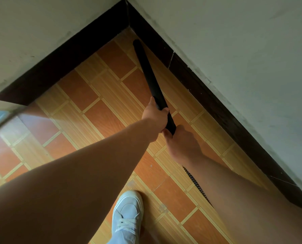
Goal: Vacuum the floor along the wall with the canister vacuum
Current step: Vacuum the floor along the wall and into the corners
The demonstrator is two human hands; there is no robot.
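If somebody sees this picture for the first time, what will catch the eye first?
Most striking is the black vacuum tube running diagonally from both hands toward the room corner, its tip near the dark baseboard. The left hand grips it higher, the right hand at its near end. A white sneaker stands on the orange tiles below.

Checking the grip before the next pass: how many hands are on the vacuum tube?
2. The left hand grips the black tube higher up; the right hand holds its lower end, where the ribbed hose trails off behind the forearm.
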